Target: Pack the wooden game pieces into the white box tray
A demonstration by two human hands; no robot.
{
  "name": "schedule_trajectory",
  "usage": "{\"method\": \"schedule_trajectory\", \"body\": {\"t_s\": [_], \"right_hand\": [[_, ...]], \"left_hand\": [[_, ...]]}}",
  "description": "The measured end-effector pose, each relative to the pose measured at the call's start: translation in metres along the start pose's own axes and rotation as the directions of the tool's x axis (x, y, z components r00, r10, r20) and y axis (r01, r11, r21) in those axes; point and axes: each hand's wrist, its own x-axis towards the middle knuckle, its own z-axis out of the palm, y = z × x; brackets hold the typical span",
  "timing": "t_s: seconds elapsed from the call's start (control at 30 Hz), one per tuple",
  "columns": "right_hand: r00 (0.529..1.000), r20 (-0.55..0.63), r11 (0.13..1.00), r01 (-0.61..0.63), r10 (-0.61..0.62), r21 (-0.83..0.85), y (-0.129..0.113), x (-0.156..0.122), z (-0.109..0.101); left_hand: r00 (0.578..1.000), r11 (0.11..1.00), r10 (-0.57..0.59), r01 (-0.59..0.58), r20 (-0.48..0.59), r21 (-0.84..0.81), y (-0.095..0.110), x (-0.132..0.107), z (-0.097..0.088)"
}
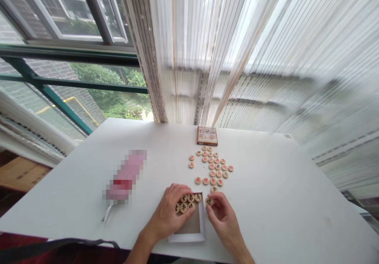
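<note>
A shallow box tray [202, 224] lies at the table's front edge. Two rows of round Chinese chess pieces [183, 207] with black characters fill its far left part. My left hand [169, 209] is curled around these rows, thumb at the near row and fingers at the far one, hiding the tray's left side. Just right of the tray, my right hand [222, 216] pinches one black-character Chinese chess piece [209, 201] between thumb and fingers. Another black piece [214, 189] lies directly beyond that hand.
Several loose pieces, mostly red [212, 167], spread over the white table [272, 185] beyond the tray. A flat printed box [207, 136] sits at the back. On the left lies a blurred pink item [127, 175]. Curtains [189, 58] and a window [74, 70] border the table's far side.
</note>
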Motion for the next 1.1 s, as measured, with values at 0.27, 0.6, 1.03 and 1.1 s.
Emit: {"method": "schedule_trajectory", "body": {"t_s": [0.27, 0.6, 1.03, 1.1], "right_hand": [[0.999, 0.033, 0.999, -0.004, 0.003, 0.031, -0.004, -0.004, 0.001], [0.998, -0.048, 0.996, 0.038, -0.033, 0.085, -0.025, -0.017, 0.029], [0.975, 0.213, 0.83, 0.164, -0.056, -0.533, -0.029, -0.024, 0.044], [0.97, 0.238, 0.8, 0.176, -0.042, -0.574, -0.026, -0.024, 0.047]], "left_hand": [[0.979, 0.998, -0.039, 0.046, -0.199, 0.032, -0.029, -0.029, -0.01], [0.981, 0.972, 0.032, 0.014, -0.191, 0.234, -0.034, -0.033, -0.003], [0.98, 0.971, 0.064, -0.017, -0.191, 0.24, -0.031, -0.029, -0.004], [0.983, 0.972, 0.044, -0.001, -0.179, 0.234, -0.031, -0.03, -0.004]]}}
